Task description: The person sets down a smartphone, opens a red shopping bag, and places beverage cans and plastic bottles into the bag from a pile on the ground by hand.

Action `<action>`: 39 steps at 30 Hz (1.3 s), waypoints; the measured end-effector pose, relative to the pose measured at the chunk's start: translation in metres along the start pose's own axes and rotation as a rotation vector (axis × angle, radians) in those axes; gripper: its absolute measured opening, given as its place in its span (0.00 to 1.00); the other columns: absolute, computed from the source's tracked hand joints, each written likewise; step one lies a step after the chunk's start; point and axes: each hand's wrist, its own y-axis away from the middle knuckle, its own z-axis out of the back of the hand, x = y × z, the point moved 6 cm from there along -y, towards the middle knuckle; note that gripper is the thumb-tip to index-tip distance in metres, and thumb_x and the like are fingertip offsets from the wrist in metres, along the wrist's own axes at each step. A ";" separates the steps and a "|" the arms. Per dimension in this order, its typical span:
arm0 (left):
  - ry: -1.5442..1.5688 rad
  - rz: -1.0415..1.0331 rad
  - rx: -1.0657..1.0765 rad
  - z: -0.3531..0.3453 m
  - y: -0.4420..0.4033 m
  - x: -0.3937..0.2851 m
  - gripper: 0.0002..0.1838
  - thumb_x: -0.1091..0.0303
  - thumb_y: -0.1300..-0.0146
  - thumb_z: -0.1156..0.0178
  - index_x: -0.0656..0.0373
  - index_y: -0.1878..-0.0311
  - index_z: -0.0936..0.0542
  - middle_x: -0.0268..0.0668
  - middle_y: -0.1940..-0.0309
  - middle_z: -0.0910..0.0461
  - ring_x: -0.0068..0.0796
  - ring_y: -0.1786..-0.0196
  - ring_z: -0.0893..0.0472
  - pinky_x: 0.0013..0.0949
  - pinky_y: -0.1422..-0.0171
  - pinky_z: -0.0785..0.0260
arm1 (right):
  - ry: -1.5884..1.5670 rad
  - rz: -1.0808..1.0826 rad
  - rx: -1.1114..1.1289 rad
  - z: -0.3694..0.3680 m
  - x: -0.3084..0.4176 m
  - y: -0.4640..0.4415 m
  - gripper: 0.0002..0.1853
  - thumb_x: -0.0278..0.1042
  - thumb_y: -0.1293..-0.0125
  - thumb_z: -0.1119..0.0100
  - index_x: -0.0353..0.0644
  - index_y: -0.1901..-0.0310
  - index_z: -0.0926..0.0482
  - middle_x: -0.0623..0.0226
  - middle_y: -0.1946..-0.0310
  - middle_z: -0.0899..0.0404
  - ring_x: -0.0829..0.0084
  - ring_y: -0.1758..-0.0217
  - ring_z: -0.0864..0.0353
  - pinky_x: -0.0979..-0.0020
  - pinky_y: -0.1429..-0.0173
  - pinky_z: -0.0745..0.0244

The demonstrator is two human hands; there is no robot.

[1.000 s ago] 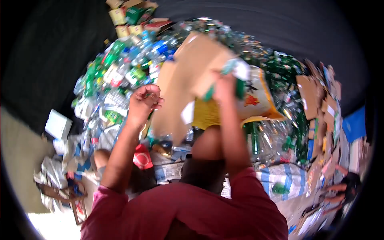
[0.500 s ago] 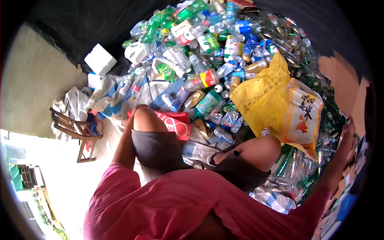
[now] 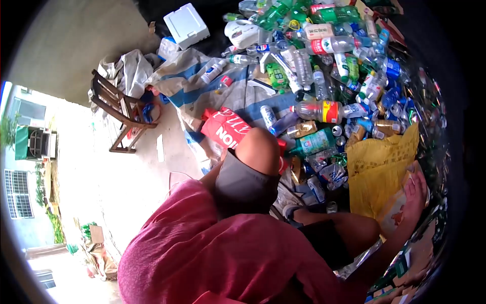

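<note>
My right hand (image 3: 414,191) lies with fingers stretched out over the white-and-orange rice sack (image 3: 396,205), which it partly covers. Beneath and beside that sack spreads a yellow sack (image 3: 377,169). On the other side, my left hand (image 3: 208,151) is low beside my raised knee, close to a red bag (image 3: 226,130) with white lettering. Its fingers are too unclear to make out, and the knee hides part of the arm. Around the sacks and the red bag lie plastic bottles, among them a cola-coloured one with a red-and-yellow label (image 3: 331,111), and a green-tinted bottle (image 3: 314,142).
A heap of bottles and cans rises ahead, with a white jug (image 3: 242,34) near its top. A striped tarp (image 3: 187,83) runs under it. To the left stand a wooden chair (image 3: 119,109) and a white foam box (image 3: 186,26). Flattened cardboard (image 3: 422,248) lies at lower right.
The view has swung left. My right hand has come in from the far right onto the rice sack. My left hand has left the knee and dropped beside the red bag.
</note>
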 end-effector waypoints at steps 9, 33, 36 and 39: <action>0.316 0.018 0.058 -0.015 -0.008 0.000 0.07 0.75 0.32 0.42 0.60 0.54 0.19 0.37 0.63 0.15 0.31 0.68 0.16 0.34 0.64 0.20 | 0.114 -0.391 0.518 -0.307 -0.123 0.062 0.20 0.38 0.31 0.38 0.44 0.40 0.26 0.68 0.53 0.19 0.74 0.55 0.20 0.71 0.52 0.24; 0.587 -0.576 1.264 -0.095 0.224 -0.434 0.24 0.64 0.30 0.38 0.55 0.33 0.29 0.35 0.46 0.18 0.32 0.45 0.18 0.39 0.37 0.26 | -0.345 0.359 0.296 -0.266 0.022 0.007 0.26 0.30 0.30 0.38 0.39 0.32 0.31 0.65 0.41 0.23 0.71 0.41 0.23 0.70 0.35 0.29; 0.249 -0.450 0.622 -0.148 0.186 -0.391 0.37 0.46 0.38 0.32 0.52 0.30 0.33 0.38 0.42 0.25 0.39 0.50 0.22 0.50 0.43 0.29 | -0.322 0.288 0.016 -0.234 -0.008 -0.019 0.15 0.32 0.28 0.41 0.39 0.42 0.23 0.65 0.48 0.18 0.73 0.47 0.19 0.70 0.40 0.25; 0.114 -0.587 0.686 -0.172 0.211 -0.384 0.40 0.42 0.36 0.36 0.55 0.28 0.36 0.39 0.41 0.23 0.40 0.49 0.21 0.51 0.49 0.28 | -0.548 0.193 0.035 -0.223 -0.028 -0.032 0.15 0.33 0.28 0.41 0.42 0.43 0.25 0.64 0.48 0.18 0.71 0.47 0.19 0.65 0.42 0.23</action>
